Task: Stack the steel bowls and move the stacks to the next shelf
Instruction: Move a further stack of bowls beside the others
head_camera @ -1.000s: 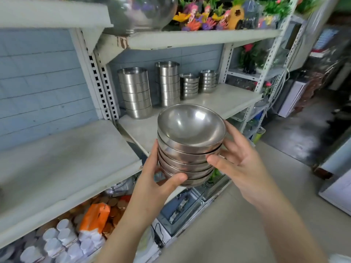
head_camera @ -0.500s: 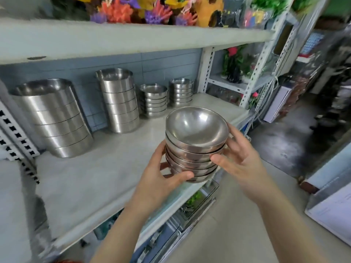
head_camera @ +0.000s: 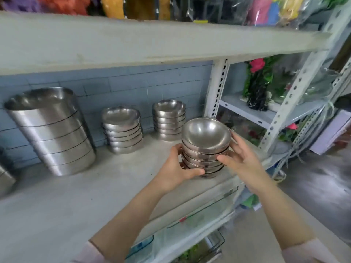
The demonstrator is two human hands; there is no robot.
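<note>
Shelf [head_camera: 76,196] rear: tall stack [head_camera: 51,133], two low stacks [head_camera: 122,133] [head_camera: 169,120]; hands [head_camera: 174,168] [head_camera: 241,160] grip front stack [head_camera: 206,149].

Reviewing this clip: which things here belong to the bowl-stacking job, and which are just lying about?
Job: held bowl stack, left hand, right hand, shelf, middle bowl stack, rear bowl stack, tall steel stack.
Lying about: artificial flowers, clear plastic bins below, colourful goods overhead.
</note>
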